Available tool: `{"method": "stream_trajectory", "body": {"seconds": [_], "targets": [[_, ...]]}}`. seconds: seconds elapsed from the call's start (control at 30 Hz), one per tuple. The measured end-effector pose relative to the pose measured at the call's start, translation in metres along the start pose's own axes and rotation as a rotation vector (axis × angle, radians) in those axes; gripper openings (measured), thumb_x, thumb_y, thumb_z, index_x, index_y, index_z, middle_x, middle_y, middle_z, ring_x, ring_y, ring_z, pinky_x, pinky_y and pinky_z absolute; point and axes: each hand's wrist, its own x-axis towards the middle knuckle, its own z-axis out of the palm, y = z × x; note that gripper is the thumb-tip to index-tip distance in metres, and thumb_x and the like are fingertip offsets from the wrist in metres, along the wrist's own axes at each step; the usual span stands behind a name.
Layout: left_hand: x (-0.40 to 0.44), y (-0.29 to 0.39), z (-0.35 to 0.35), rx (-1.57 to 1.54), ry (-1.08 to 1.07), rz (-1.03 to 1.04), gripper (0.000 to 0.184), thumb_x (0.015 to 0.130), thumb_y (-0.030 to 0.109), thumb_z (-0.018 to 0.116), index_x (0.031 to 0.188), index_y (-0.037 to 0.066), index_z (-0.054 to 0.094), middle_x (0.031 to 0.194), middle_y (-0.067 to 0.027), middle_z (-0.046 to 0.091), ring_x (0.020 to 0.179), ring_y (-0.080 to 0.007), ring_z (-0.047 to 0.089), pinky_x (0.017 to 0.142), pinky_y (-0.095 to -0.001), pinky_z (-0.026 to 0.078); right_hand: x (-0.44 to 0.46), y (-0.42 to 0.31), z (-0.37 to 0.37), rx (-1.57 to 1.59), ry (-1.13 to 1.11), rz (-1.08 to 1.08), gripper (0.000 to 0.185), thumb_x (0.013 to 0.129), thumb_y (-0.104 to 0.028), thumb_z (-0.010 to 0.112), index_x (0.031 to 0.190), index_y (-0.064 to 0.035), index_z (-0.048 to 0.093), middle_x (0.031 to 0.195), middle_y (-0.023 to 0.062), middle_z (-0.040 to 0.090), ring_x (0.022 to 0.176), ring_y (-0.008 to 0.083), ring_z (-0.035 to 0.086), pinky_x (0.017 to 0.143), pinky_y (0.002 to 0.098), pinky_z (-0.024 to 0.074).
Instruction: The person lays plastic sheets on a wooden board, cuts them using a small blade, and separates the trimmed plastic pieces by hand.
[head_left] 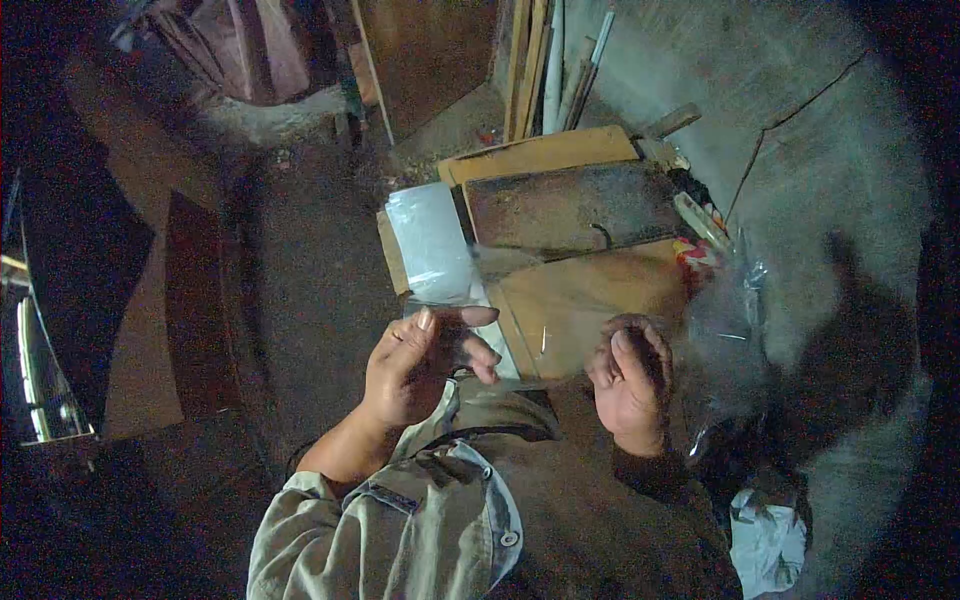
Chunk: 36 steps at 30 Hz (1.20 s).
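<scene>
A clear plastic sheet [548, 335] spans the gap between my two hands; whether it is a single layer or a bag I cannot tell. My left hand [412, 362] pinches its left side, with the thumb on top and some fingers stretched out beneath. On the opposite side, my right hand [634, 380] has its thumb and curled fingers closed on the sheet. Just beyond my left hand lies a stack of shiny, whitish plastic sheets [430, 245]. Brown cardboard [590, 290] shows through and behind the held sheet.
A dark, worn board [570, 208] lies on the cardboard, with a small hooked piece on it. Crumpled clear plastic [735, 320] is at the right. Wooden strips and pipes [545, 75] lean against the wall. A white bag [768, 545] sits low at the right.
</scene>
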Motion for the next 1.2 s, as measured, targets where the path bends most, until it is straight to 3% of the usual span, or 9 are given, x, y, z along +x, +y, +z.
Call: {"method": "stream_trajectory", "body": {"seconds": [0.2, 0.37, 0.5, 0.63, 0.83, 1.03, 1.07, 1.17, 1.2], "targets": [[-0.003, 0.028, -0.004, -0.002, -0.006, 0.016, 0.061, 0.094, 0.045, 0.039, 0.117, -0.012, 0.049, 0.085, -0.0206, 0.064, 0.075, -0.0284, 0.063, 0.074, -0.0401, 0.049, -0.008, -0.001, 0.028, 0.034, 0.058, -0.08, 0.008, 0.086, -0.005, 0.059, 0.094, -0.0065, 0.058, 0.092, 0.0066, 0.062, 0.064, 0.0154, 0.055, 0.048, 0.023, 0.0379], [0.01, 0.028, 0.006, -0.074, -0.218, 0.193, 0.064, 0.09, 0.047, 0.047, 0.115, -0.012, 0.05, 0.101, -0.0231, 0.062, 0.084, -0.0312, 0.062, 0.081, -0.0431, 0.047, -0.014, 0.002, 0.043, 0.101, 0.087, -0.243, 0.008, 0.086, -0.005, 0.059, 0.093, -0.0079, 0.058, 0.088, 0.0062, 0.062, 0.063, 0.0147, 0.055, 0.049, 0.0234, 0.038], [0.012, 0.019, -0.001, -0.037, -0.197, -0.058, 0.06, 0.09, 0.044, 0.048, 0.117, -0.01, 0.051, 0.108, -0.0234, 0.059, 0.09, -0.0329, 0.061, 0.084, -0.0453, 0.045, -0.02, -0.01, 0.046, 0.054, 0.136, -0.175, 0.008, 0.085, -0.007, 0.06, 0.093, -0.0071, 0.058, 0.081, 0.0042, 0.061, 0.063, 0.0135, 0.053, 0.05, 0.0232, 0.0369], [0.011, 0.024, 0.004, -0.168, -0.204, -0.065, 0.064, 0.089, 0.049, 0.046, 0.121, -0.006, 0.05, 0.107, -0.0233, 0.06, 0.094, -0.0335, 0.06, 0.086, -0.0435, 0.043, -0.02, -0.017, 0.04, 0.039, 0.086, -0.199, 0.008, 0.086, -0.01, 0.061, 0.092, -0.0057, 0.058, 0.075, 0.0013, 0.057, 0.06, 0.0102, 0.048, 0.051, 0.0233, 0.0338], [0.018, 0.008, 0.025, -0.22, -0.511, 0.045, 0.081, 0.083, 0.06, 0.047, 0.135, -0.002, 0.036, 0.121, -0.0216, 0.052, 0.11, -0.0335, 0.051, 0.09, -0.0396, 0.039, -0.026, -0.021, 0.036, -0.013, 0.13, -0.284, 0.01, 0.087, -0.011, 0.06, 0.093, -0.0044, 0.059, 0.078, 0.001, 0.057, 0.062, 0.0083, 0.047, 0.051, 0.0229, 0.0347], [0.015, -0.006, 0.043, -0.151, -0.192, -0.134, 0.061, 0.092, 0.043, 0.043, 0.134, -0.001, 0.037, 0.126, -0.0188, 0.049, 0.113, -0.0331, 0.05, 0.09, -0.0406, 0.039, -0.028, -0.023, 0.018, -0.172, 0.06, -0.168, 0.014, 0.087, -0.012, 0.059, 0.099, -0.0042, 0.056, 0.082, 0.0003, 0.056, 0.06, 0.0083, 0.047, 0.05, 0.021, 0.034], [0.018, -0.002, 0.044, -0.152, -0.323, -0.153, 0.057, 0.094, 0.039, 0.042, 0.133, -0.002, 0.037, 0.127, -0.0197, 0.049, 0.113, -0.0327, 0.05, 0.09, -0.0406, 0.039, -0.026, -0.021, 0.013, -0.168, 0.06, -0.17, 0.014, 0.087, -0.012, 0.059, 0.099, -0.0042, 0.056, 0.082, 0.0003, 0.056, 0.06, 0.0083, 0.047, 0.05, 0.021, 0.034], [0.023, -0.002, 0.05, -0.078, -0.339, -0.137, 0.058, 0.094, 0.04, 0.042, 0.133, -0.002, 0.037, 0.126, -0.0204, 0.049, 0.112, -0.0325, 0.051, 0.09, -0.0404, 0.039, -0.025, -0.019, 0.003, 0.015, 0.197, -0.343, 0.022, 0.087, -0.012, 0.057, 0.107, -0.004, 0.052, 0.086, 0.0009, 0.054, 0.066, 0.0086, 0.047, 0.056, 0.0214, 0.0361], [0.023, -0.002, 0.052, -0.083, -0.342, -0.129, 0.058, 0.094, 0.041, 0.041, 0.133, -0.002, 0.037, 0.126, -0.021, 0.049, 0.114, -0.0326, 0.05, 0.09, -0.0397, 0.039, -0.024, -0.022, 0.004, -0.093, 0.34, -0.563, 0.026, 0.087, -0.013, 0.057, 0.11, -0.0034, 0.05, 0.087, 0.0017, 0.053, 0.069, 0.0086, 0.047, 0.06, 0.0225, 0.0369]]}}
